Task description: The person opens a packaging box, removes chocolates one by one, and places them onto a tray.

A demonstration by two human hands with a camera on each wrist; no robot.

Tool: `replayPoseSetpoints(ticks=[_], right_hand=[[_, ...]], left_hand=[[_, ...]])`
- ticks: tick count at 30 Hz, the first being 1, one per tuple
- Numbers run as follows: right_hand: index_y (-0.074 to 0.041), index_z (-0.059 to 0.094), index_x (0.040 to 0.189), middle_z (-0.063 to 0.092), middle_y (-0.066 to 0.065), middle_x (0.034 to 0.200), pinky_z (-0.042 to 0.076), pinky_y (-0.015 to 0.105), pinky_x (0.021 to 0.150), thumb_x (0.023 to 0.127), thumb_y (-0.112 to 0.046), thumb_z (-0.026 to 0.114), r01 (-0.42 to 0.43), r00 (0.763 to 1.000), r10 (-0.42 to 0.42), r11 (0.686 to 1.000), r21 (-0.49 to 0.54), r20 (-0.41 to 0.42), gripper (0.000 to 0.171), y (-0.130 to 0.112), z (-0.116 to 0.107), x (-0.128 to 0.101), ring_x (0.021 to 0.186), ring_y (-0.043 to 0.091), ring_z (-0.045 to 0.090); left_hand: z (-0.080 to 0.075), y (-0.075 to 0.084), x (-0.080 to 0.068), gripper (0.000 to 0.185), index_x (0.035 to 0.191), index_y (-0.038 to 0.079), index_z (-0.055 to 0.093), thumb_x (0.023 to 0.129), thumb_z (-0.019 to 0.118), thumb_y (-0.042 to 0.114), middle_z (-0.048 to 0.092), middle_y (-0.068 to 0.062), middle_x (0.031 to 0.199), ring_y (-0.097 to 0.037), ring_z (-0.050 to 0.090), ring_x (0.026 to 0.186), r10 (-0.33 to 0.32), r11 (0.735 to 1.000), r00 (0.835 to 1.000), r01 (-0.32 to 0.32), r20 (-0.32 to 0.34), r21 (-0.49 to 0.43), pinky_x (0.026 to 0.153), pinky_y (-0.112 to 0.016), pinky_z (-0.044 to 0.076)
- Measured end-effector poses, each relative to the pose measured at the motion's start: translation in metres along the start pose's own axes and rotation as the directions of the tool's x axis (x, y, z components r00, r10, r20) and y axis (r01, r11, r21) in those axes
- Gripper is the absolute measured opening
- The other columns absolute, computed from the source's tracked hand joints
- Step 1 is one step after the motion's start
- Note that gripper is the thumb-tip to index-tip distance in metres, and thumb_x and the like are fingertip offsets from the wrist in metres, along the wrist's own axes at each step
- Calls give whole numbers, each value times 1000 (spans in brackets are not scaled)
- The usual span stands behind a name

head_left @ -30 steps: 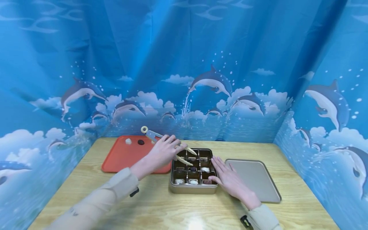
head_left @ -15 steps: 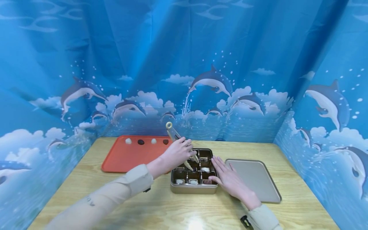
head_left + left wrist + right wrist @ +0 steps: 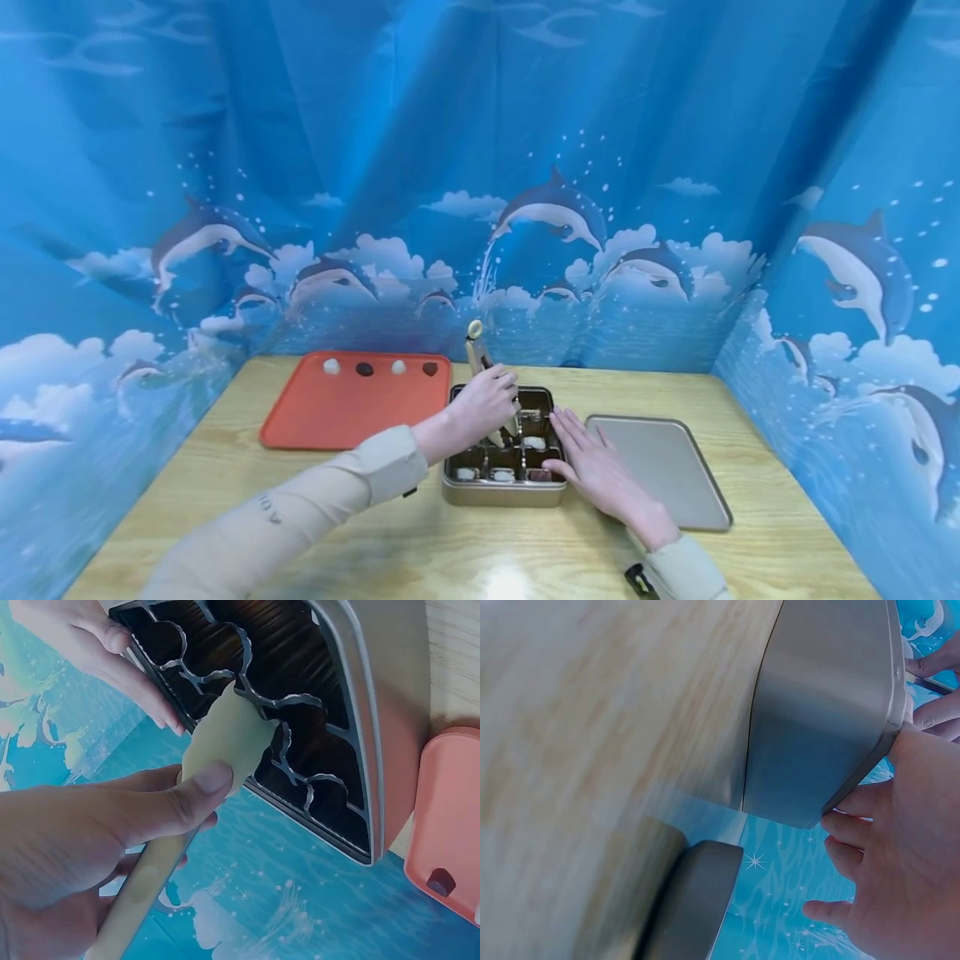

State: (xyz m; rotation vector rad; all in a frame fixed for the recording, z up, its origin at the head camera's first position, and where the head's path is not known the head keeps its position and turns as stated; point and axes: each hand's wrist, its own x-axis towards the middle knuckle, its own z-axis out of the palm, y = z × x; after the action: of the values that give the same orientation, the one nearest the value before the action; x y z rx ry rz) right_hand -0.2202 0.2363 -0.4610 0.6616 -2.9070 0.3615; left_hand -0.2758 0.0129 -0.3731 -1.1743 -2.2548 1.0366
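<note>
The left hand [image 3: 487,402] has its fingers [image 3: 161,806] clenched around a pair of cream tongs [image 3: 225,739], thumb pressed along the flat of one arm. The tongs stand steeply: their long axis runs nearly upright in the head view, ring end [image 3: 474,328] up and toward the far curtain, tips pointing down into the divided tin [image 3: 501,493]. From the wrist view the tips sit against the wavy partition inside a middle compartment; whether they have hold of a sweet there I cannot tell, since the tips hide it.

The right hand [image 3: 592,462] lies flat, fingers straight and released, resting on the tin's right rim and steadying it against the worktop [image 3: 420,542].

As for progress, I judge the work partly done. Four small sweets, alternating white and dark, sit in a row along the far edge of the red tray [image 3: 330,412], left of the tin. Several more pieces remain in the tin's near row and middle, while the far compartments look empty. So there is more to lift out.

The tin's lid [image 3: 660,471] lies flat on the worktop just right of the right hand.
</note>
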Motion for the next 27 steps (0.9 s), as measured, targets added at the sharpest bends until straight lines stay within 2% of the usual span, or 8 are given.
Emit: replayPoseSetpoints(ticks=[5, 14, 21, 27], right_hand=[[2, 31, 156, 25, 19, 163, 20, 65, 117, 103, -43, 53, 16, 1000, -16, 1000, 4, -23, 73, -1, 0, -1, 150, 38, 26], [1, 28, 158, 21, 18, 164, 17, 64, 118, 104, -46, 50, 2, 1000, -2, 1000, 18, 10, 74, -1, -1, -1, 151, 37, 22], [0, 27, 158, 21, 16, 164, 15, 62, 119, 104, -45, 50, 0, 1000, 0, 1000, 17, 11, 73, 0, -1, -1, 151, 36, 22], [2, 28, 157, 21, 18, 163, 16, 63, 119, 104, -44, 51, 5, 1000, -5, 1000, 20, -1, 74, 0, -1, -2, 151, 37, 23]], left_hand=[[4, 1, 1, 24, 111, 40, 76, 89, 76, 32, 71, 17, 110, -11, 53, 111, -8, 1000, 1000, 8, -18, -29, 95, -29, 39], [13, 1, -4, 27, 115, 41, 75, 91, 75, 29, 71, 16, 113, -13, 54, 117, -5, 999, 998, 2, -60, -50, 97, -30, 42], [18, 0, -16, 28, 117, 37, 74, 92, 74, 25, 72, 12, 113, -15, 56, 113, -56, 995, 990, 45, -127, -88, 92, -32, 43], [20, -12, -28, 35, 121, 38, 72, 89, 77, 25, 71, 10, 112, -17, 56, 108, -112, 987, 977, 88, -182, -134, 88, -32, 41]])
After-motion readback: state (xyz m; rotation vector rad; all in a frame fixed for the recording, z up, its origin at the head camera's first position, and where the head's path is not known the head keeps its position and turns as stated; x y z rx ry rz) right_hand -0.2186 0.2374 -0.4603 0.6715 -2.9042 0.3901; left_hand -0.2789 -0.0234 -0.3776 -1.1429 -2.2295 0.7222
